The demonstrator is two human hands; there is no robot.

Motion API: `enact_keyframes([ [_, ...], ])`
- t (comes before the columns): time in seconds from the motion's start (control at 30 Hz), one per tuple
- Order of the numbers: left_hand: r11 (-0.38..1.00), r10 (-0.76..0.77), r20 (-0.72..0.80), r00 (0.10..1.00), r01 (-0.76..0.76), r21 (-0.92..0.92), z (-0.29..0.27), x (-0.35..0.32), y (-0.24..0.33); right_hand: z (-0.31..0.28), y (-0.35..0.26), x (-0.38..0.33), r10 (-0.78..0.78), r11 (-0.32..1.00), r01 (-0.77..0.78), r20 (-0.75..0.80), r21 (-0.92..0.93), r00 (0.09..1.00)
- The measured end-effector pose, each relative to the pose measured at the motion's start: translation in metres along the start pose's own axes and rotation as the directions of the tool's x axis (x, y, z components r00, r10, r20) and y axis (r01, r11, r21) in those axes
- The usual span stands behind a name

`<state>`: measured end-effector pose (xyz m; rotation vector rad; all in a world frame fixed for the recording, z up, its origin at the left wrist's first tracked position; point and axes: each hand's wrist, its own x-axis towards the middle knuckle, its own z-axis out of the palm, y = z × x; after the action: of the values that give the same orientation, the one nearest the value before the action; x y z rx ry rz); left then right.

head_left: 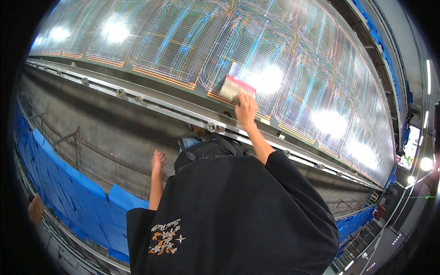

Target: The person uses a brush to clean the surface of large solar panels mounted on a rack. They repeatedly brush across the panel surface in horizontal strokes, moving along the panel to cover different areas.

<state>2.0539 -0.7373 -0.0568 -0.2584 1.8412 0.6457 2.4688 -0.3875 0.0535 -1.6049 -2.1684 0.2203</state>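
My right hand (246, 110) is stretched forward over a large, glossy panel (178, 50) covered with a dense pattern of coloured lines. It grips what looks like a wide flat brush (233, 89), cream with a pink-red edge and somewhat blurred. The brush is over the panel's near border, next to a small pale rectangle (236, 69). Low on my left side hangs my left hand (158, 160), away from the panel. Its fingers are loosely bent and apart, with nothing visible in them.
A metal rail (169, 112) with several round fittings runs along the panel's near edge, in front of my body. Blue sheeting (87, 183) covers a railing to the left and behind. Thin pipes (103, 153) cross the grey surface there. Bright lamps (426, 164) are at the far right.
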Motion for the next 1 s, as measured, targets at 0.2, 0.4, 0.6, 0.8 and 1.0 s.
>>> enact_keyframes([
  [0.2,0.999,0.021,0.0,1.0,-0.021,-0.03,-0.015,0.017,0.036,-0.037,-0.028,0.022,0.134,0.988,-0.141,0.11,0.066,0.985],
  [0.4,0.983,0.054,0.15,0.987,-0.079,0.164,0.035,0.007,0.061,-0.019,0.012,0.12,0.198,0.978,-0.194,-0.055,0.071,0.979],
  [0.6,0.961,0.111,0.173,0.979,-0.149,0.231,0.035,0.028,0.05,-0.007,-0.031,0.024,0.053,0.985,-0.051,-0.002,0.166,0.999],
  [0.8,0.953,0.07,0.112,0.991,-0.1,0.287,0.024,0.011,0.064,-0.051,0.019,0.06,0.305,0.952,-0.305,0.014,0.019,0.952],
  [1.0,0.95,0.104,0.179,0.978,-0.151,0.274,0.027,0.009,0.085,-0.033,0.071,0.081,0.243,0.97,-0.236,-0.161,0.063,0.957],
])
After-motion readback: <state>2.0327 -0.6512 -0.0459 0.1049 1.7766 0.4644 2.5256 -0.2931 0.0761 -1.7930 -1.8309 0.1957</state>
